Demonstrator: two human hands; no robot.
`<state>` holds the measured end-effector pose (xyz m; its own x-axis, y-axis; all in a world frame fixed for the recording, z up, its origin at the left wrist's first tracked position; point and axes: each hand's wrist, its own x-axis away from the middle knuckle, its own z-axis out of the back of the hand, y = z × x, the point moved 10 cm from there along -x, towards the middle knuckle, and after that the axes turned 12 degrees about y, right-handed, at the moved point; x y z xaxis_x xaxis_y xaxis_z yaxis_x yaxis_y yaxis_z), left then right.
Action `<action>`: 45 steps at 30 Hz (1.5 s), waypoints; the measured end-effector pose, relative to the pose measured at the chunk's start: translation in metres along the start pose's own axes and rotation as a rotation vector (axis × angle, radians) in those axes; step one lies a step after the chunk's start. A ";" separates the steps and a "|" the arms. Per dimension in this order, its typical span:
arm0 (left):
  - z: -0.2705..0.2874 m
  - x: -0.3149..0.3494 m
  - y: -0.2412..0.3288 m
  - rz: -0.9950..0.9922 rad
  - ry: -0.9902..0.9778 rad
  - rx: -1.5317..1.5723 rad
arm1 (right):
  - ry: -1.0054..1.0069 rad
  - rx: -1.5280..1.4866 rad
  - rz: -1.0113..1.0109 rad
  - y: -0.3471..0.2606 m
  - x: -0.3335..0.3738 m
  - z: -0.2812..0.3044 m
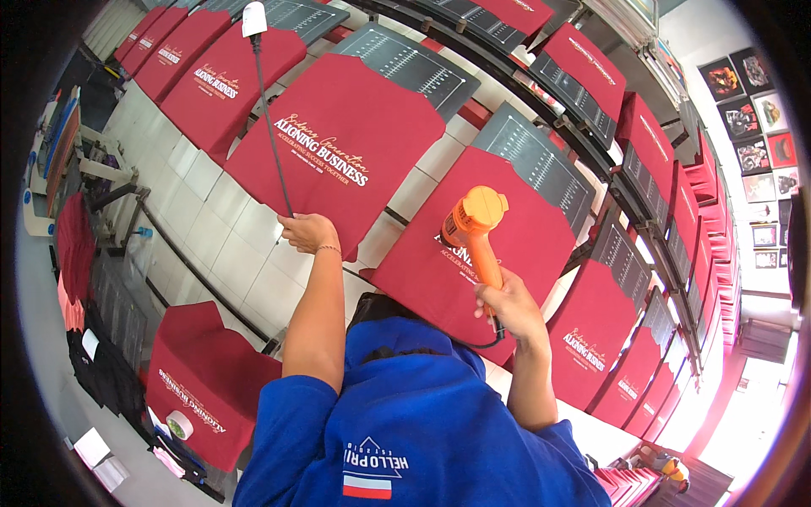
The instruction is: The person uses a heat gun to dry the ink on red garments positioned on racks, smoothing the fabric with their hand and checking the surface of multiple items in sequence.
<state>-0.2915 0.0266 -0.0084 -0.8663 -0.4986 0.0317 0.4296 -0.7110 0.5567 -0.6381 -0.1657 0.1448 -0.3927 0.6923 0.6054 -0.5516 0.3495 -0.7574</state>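
An orange heat gun [478,226] is gripped by its handle in the right hand [512,308], held over a red printed fabric [524,224] laid on a dark board [541,160]. A black cable [269,118], topped by a white fitting [253,19], is pinched by the left hand [311,233].

White lettering [321,152] stands on red cloths [363,114] and the blue shirt [439,414].

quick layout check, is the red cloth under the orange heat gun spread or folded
Spread: the red cloth lies flat over its dark board, printed side up, no fold visible, beneath the orange heat gun.
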 end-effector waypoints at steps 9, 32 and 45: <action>-0.006 -0.002 0.006 -0.089 0.060 -0.080 | -0.015 0.022 -0.018 0.004 0.004 0.006; -0.014 -0.001 0.008 -0.124 0.084 -0.183 | 0.010 0.009 -0.072 0.015 0.011 0.023; -0.015 -0.001 0.010 -0.122 0.088 -0.177 | 0.079 -0.015 -0.069 0.024 0.017 0.033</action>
<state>-0.2827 0.0130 -0.0151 -0.8923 -0.4394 -0.1041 0.3675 -0.8406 0.3978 -0.6821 -0.1665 0.1445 -0.2941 0.7138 0.6356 -0.5644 0.4070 -0.7182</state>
